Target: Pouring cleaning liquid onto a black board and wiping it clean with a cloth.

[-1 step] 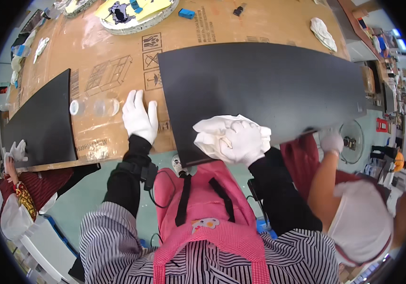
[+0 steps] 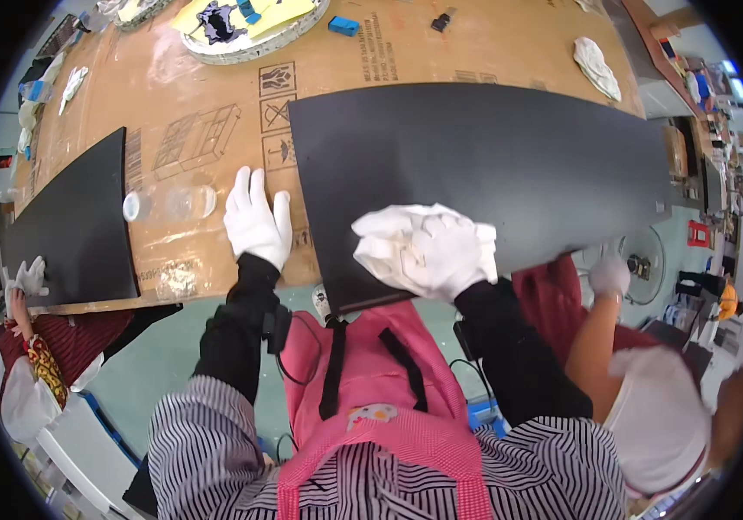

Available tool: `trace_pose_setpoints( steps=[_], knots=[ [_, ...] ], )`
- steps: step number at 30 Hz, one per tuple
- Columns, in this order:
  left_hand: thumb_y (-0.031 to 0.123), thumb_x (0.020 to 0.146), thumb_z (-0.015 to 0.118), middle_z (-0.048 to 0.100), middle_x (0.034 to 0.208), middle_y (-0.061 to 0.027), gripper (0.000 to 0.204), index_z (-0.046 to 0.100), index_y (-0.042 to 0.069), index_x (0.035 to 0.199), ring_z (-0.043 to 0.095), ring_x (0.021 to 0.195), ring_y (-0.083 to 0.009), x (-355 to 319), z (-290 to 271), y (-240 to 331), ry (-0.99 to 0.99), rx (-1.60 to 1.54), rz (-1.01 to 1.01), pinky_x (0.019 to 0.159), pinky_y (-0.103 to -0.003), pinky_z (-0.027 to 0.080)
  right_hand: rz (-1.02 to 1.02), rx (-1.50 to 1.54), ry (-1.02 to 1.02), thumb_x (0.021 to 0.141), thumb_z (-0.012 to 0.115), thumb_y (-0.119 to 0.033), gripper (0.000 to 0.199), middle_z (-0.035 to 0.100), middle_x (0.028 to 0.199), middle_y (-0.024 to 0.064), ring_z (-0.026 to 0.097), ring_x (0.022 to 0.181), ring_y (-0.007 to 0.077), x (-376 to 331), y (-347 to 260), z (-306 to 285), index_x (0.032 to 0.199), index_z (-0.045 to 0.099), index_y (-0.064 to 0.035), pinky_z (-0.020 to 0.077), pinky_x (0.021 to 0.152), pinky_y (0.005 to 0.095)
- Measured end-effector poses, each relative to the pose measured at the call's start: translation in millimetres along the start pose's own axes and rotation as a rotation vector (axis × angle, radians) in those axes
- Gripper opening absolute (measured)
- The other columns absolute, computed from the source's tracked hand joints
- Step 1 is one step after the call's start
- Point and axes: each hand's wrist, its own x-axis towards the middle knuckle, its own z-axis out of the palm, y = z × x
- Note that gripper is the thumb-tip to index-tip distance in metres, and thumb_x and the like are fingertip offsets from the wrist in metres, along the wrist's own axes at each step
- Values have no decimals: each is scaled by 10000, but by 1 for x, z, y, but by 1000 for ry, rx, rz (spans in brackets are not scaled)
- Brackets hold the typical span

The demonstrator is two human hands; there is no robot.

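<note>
The right hand (image 2: 449, 251) covers a cloth (image 2: 378, 241) on the black panel (image 2: 475, 156), its grip I cannot tell, and at the cloth's nine o'clock the left hand (image 2: 256, 223) is spread, empty.

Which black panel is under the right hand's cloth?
The central panel, right of the left hand; the far-left panel lies clear of that cloth.

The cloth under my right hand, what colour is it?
The cloth is white, best seen in the head view.
</note>
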Motion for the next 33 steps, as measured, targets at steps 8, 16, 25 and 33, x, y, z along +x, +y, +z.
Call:
trace_pose_setpoints(
  steps=[8, 16, 25, 33],
  knots=[
    [230, 956, 675, 517, 1540, -236, 552, 555, 18, 1452, 489, 1399, -450, 24, -3, 27, -110, -68, 23, 1158, -525, 396, 433, -99, -5, 988, 535, -467, 483, 733, 1066, 220, 698, 1053, 391, 200, 146, -68, 1102, 750, -51, 544, 932, 496],
    [297, 953, 692, 516, 1547, -221, 576, 566, 27, 1446, 493, 1399, -440, 14, -14, 14, -105, -31, -13, 1133, -524, 406, -100, -122, 125, 964, 552, -464, 435, 733, 1126, 161, 690, 1092, 344, 3, -16, 9, 1123, 729, -100, 560, 923, 435],
    [272, 935, 712, 517, 1547, -233, 591, 563, 16, 1447, 493, 1403, -458, 22, -4, 23, -115, -76, -34, 1144, -528, 405, 397, -77, 51, 944, 625, -463, 402, 737, 1076, 157, 699, 1054, 365, 225, 138, -48, 1053, 757, -99, 563, 858, 476],
    [243, 921, 734, 514, 1547, -221, 594, 557, 30, 1447, 493, 1403, -445, 18, -8, 10, -107, -79, -40, 1128, -527, 417, -98, -322, -591, 965, 642, -298, 191, 705, 980, 57, 692, 881, 284, 38, -8, 9, 1046, 706, -137, 572, 750, 392]
  ],
)
